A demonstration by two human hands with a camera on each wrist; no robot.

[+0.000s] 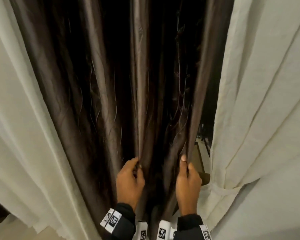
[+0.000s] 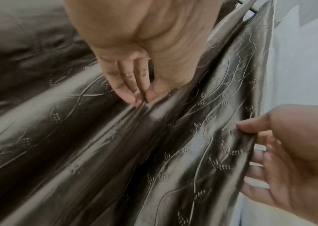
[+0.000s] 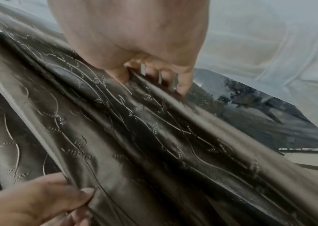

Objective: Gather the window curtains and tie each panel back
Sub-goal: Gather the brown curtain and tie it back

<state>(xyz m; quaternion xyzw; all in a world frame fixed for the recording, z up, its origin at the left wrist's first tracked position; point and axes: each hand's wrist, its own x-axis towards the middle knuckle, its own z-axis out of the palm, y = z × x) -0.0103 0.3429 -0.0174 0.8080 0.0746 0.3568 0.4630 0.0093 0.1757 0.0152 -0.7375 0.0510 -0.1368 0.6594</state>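
Brown satin curtain (image 1: 100, 101) with a stitched vine-and-leaf pattern hangs in deep folds dead centre, with a cream curtain (image 1: 19, 110) on its left and a second cream panel (image 1: 260, 94) on its right. Left hand (image 1: 129, 183) has its grip pinched on one fold, thumb against fingertips (image 2: 129, 94), while the right hand (image 1: 188, 184) has its grip clamped on the curtain's right edge, thumb in front and fingers behind, just beside a dark gap showing the window glass (image 3: 251, 107)

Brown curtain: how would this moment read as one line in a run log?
step: gathering | left hand: pinches a brown curtain fold | right hand: pinches its right edge | tie-back: not yet
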